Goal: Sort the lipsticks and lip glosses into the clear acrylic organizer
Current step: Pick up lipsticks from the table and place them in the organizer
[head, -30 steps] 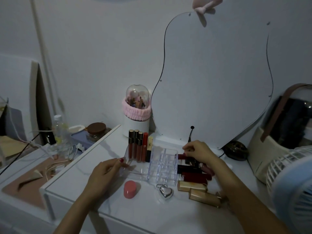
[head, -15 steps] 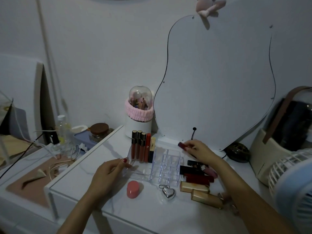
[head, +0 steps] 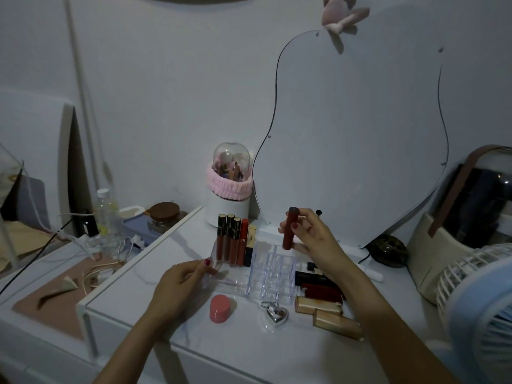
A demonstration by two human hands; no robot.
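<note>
While the right hand (head: 310, 239) pinches the dark red cylindrical lipstick tube (head: 288, 228) upright above the clear acrylic organizer (head: 277, 275), and the left hand (head: 180, 284) grips that organizer's left edge, the tube should descend vertically into an empty cell.

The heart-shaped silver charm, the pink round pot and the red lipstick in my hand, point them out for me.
heart-shaped silver charm (head: 276, 315), head view, middle of the heart's shiny face.
pink round pot (head: 219, 308), head view, centre of its lid.
red lipstick (head: 289, 231), head view, mid tube, above the right hand's thumb.
</note>
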